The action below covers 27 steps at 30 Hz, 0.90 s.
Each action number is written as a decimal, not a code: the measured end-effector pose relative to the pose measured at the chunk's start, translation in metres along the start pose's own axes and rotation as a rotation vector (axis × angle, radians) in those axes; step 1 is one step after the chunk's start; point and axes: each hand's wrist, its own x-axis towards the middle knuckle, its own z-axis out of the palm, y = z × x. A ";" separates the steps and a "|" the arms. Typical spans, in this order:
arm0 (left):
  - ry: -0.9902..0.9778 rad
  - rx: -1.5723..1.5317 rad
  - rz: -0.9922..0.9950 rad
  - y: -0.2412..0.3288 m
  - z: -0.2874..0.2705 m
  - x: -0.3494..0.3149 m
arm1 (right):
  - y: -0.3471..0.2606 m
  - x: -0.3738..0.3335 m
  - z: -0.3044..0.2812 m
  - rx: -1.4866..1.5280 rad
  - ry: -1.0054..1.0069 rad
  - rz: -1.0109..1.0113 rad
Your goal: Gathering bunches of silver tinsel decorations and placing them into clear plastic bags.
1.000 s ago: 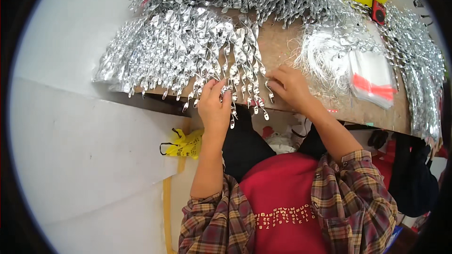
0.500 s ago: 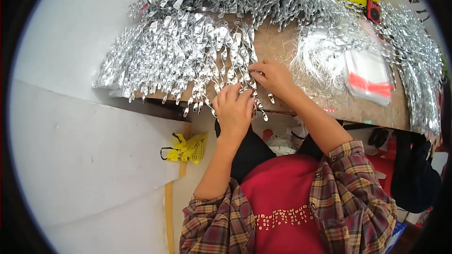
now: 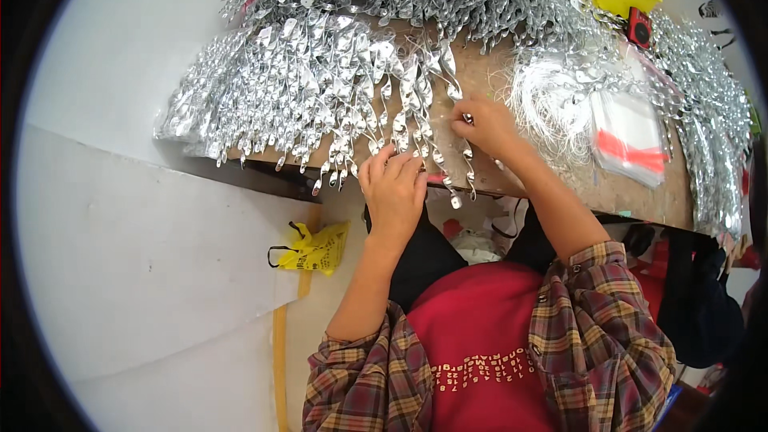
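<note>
Right hand (image 3: pixel 484 124) pinching a silver spiral strip (image 3: pixel 458 140), left hand (image 3: pixel 394 188) loosely curled beside hanging strips (image 3: pixel 320 104).

A row of shiny silver twisted foil strips (image 3: pixel 384 104), each a narrow spiral of metallic ribbon, lies side by side on the brown wooden tabletop, their lower ends hanging over the near edge just above and to the left of the left hand (image 3: pixel 394 192). One strip (image 3: pixel 458 124) runs from above the right hand (image 3: pixel 490 126) down past its fingertips, which pinch it near its middle; its free end dangles below the table edge, between the two hands. The left hand's fingertips touch the ends of the neighbouring strips.
</note>
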 end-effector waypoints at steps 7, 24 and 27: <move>-0.015 -0.044 -0.008 0.006 -0.001 -0.008 | 0.005 -0.012 -0.007 -0.002 -0.011 0.011; -0.038 -0.042 -0.011 0.012 0.000 -0.008 | -0.025 -0.013 0.021 0.018 0.193 -0.292; -0.003 -0.033 0.019 0.012 0.000 -0.006 | -0.028 -0.011 0.029 -0.056 0.236 -0.173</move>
